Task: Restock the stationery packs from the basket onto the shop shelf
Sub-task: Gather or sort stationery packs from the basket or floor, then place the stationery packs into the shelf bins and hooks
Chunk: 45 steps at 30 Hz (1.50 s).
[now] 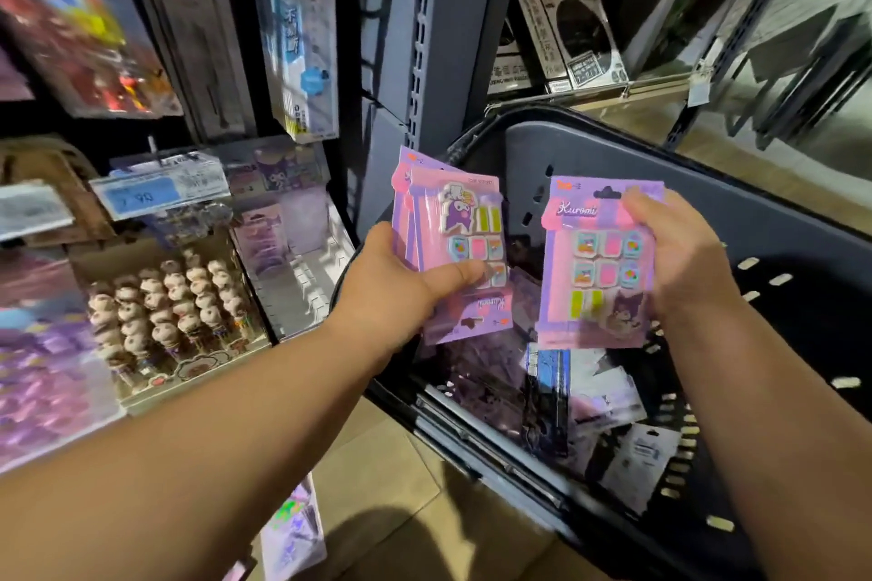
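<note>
My left hand [401, 283] grips a small stack of pink and purple Kuromi stationery packs [453, 226], held upside down, thumb across the front. My right hand [679, 259] holds one more such pack [597, 269] upright by its right edge. Both hands hover over the dark grey basket [778, 222], where several more packs [590, 396] lie on the bottom. The shop shelf [198, 250] is to the left, with purple packs hanging on it.
On the shelf a clear display box of small figure-topped pens [174, 316] stands below a blue price tag [141, 196]. A grey slotted shelf upright [420, 38] rises behind the basket. Boxed goods [571, 33] sit on a low shelf at the back right.
</note>
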Available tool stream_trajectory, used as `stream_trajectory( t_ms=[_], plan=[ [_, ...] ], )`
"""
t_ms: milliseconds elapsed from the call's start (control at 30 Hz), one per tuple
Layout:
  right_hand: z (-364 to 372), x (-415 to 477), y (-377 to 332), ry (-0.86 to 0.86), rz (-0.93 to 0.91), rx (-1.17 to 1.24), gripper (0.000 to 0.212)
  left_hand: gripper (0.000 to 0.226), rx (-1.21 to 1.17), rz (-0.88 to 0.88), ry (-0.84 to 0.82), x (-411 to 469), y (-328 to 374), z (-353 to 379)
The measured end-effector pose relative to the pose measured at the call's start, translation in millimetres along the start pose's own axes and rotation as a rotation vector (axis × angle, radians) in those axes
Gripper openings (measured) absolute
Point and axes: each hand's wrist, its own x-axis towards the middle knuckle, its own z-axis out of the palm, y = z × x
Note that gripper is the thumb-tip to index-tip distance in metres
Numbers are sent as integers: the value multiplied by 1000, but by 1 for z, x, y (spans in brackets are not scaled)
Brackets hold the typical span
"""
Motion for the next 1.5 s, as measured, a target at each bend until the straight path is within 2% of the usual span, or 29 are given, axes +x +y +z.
stream_trajectory(
  t_ms=[133,267,367,433,533,700,833,933,1000,1100,1133,1200,1267,1333,1433,1500],
  plan=[
    [37,0,-1,-87,30,-32,12,69,-86,-14,-67,-10,8,-8],
    [87,-11,6,-187,96,-46,15,84,-122,5,-200,-17,16,-32],
    [121,-17,12,-221,123,-65,8,60,-112,36,-207,-19,16,-60],
    [143,-20,14,-251,107,-73,8,62,-99,66,-209,-22,19,-83],
    [180,-30,19,-308,73,-94,12,78,-99,67,-255,-29,18,-126],
    [256,-55,46,-427,16,-303,32,55,-146,50,-243,-60,5,-201],
    [301,-85,92,-599,201,-275,39,82,-190,-88,-112,-81,-37,-251],
    [319,-102,138,-675,400,-216,44,77,-271,-181,-6,-98,-82,-276],
    [325,-116,169,-688,614,-179,47,78,-324,-261,46,-108,-114,-289],
    [319,-142,218,-765,910,-194,39,75,-289,-397,115,-122,-161,-301],
    [316,-151,235,-772,968,-215,48,71,-298,-442,111,-127,-173,-302],
    [309,-165,262,-737,1041,-244,67,60,-340,-517,103,-135,-197,-304],
    [303,-173,280,-709,1077,-238,58,61,-336,-626,85,-139,-211,-304],
    [295,-179,295,-697,1094,-262,49,51,-254,-721,68,-140,-217,-305],
    [289,-185,313,-699,1069,-314,49,26,-116,-801,14,-134,-225,-312],
    [288,-187,324,-703,1042,-362,56,17,-89,-851,-1,-130,-231,-312]
  ],
)
